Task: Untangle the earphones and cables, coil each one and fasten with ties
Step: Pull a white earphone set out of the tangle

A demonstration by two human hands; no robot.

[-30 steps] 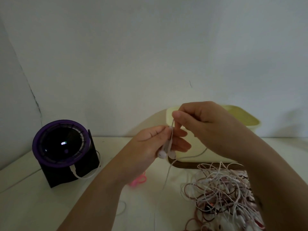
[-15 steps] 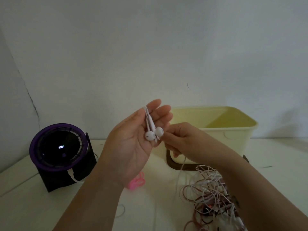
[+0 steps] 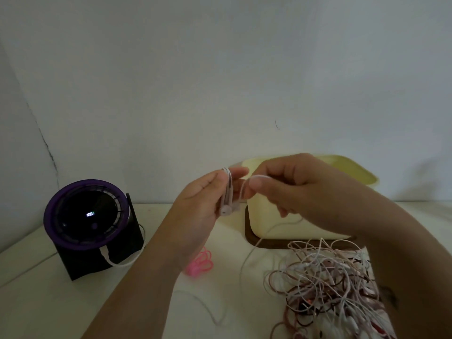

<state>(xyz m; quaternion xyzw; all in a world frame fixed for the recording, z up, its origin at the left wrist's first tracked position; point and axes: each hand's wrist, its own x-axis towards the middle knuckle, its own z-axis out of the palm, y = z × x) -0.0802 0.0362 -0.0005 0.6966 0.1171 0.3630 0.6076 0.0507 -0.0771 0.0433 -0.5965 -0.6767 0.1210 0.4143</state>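
Earbuds (image 3: 225,211) hang before the cream tub (image 3: 276,223), held by the left hand (image 3: 203,204), its palm less spread than before; the right hand (image 3: 300,192) has risen from below them, pinching their cable (image 3: 256,176) in a raised loop.

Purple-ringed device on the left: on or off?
On. The purple-ringed device shows a small glowing readout on its dark face; a white cable is plugged into its front.

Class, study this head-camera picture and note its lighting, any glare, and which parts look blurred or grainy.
Head view: dim, flat light, no glare; only the fan's display glows; the left hand and right hand holding the earphones look soft; the cable pile is grainy in shadow.
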